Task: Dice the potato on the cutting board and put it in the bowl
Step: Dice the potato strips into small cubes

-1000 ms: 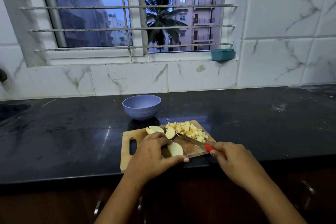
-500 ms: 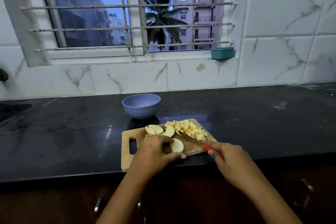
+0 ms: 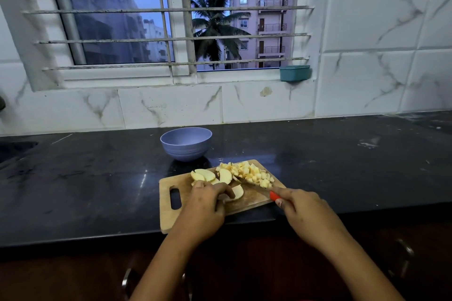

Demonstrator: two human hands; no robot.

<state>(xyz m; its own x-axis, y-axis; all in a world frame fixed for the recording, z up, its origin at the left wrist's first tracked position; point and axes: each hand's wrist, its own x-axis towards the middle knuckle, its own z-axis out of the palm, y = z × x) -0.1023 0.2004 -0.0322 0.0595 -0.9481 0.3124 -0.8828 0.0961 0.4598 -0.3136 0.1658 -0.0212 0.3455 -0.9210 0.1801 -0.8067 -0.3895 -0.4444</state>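
Note:
A wooden cutting board (image 3: 168, 217) lies at the counter's front edge. On it are pale potato slices (image 3: 206, 175) at the back left and a heap of diced potato (image 3: 252, 172) at the back right. My left hand (image 3: 203, 205) lies over the board with its fingers curled onto one slice (image 3: 237, 192). My right hand (image 3: 305, 212) grips a red-handled knife (image 3: 254, 184) whose blade points at the diced heap. A lilac bowl (image 3: 186, 143) stands just behind the board; its inside is hidden from here.
The black counter (image 3: 85, 178) stretches to both sides, with pale smudges at the right. A teal container (image 3: 294, 73) sits on the window ledge. A marble-tiled wall runs behind. Cabinet handles (image 3: 403, 256) show below the counter's edge.
My left hand has drawn one slice from the pile toward the board's front. The knife stays beside the diced heap. The view has shifted slightly.

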